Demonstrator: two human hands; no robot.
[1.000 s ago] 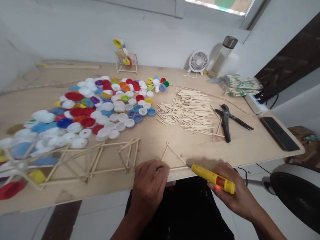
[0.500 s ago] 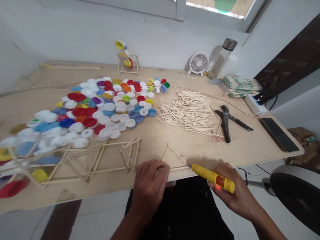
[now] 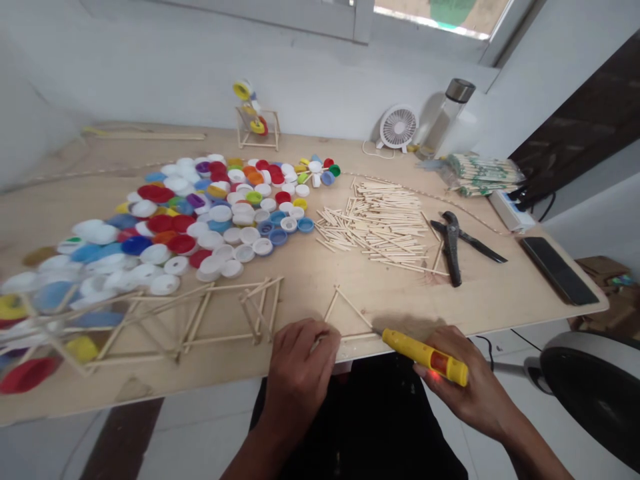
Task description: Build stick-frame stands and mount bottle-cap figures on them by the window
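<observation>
At the table's front edge lies a small triangle of thin wooden sticks (image 3: 356,308). My left hand (image 3: 303,353) is closed over its left corner, and the fingers hide that corner. In my right hand (image 3: 463,373) is a yellow pen-shaped hot glue gun (image 3: 413,352) with a red light glowing near the grip. Its dark tip meets the triangle's right corner. Left of my left hand stands a stick framework (image 3: 220,313) made of several joined triangles and squares. A pile of loose wooden sticks (image 3: 383,223) lies beyond the triangle.
Colourful bottle caps (image 3: 220,213) cover the table's left half. Pliers (image 3: 453,247) and a phone (image 3: 559,270) lie at right. Behind stand a small model (image 3: 257,127), a white fan (image 3: 399,127), a bottle (image 3: 447,117) and bagged sticks (image 3: 483,173). A cord crosses the table.
The glue gun and right hand have shifted very slightly left. My left hand and the stick triangle keep their places.
</observation>
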